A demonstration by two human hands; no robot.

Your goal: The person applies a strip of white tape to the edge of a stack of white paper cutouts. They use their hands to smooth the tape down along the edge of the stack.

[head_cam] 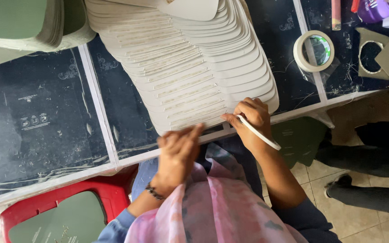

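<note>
A fanned stack of white card pieces (194, 58), each with a strip of tape along it, lies on the dark table (41, 117) in front of me. My right hand (253, 119) rests on the stack's near right corner and pinches a thin white strip (260, 134) that trails off toward me. My left hand (176, 150), blurred and wearing a dark bracelet, hovers at the near edge of the stack with its fingertips touching the lowest piece. Whether it holds anything is hidden by the blur.
A roll of white tape (314, 51) lies on the table to the right. Green card stacks (23, 22) sit at the far left. A red stool (113, 191) holding green cards stands near left. Grey card with a round hole (386, 58) lies far right. Another person's shoe (338, 182) is on the floor.
</note>
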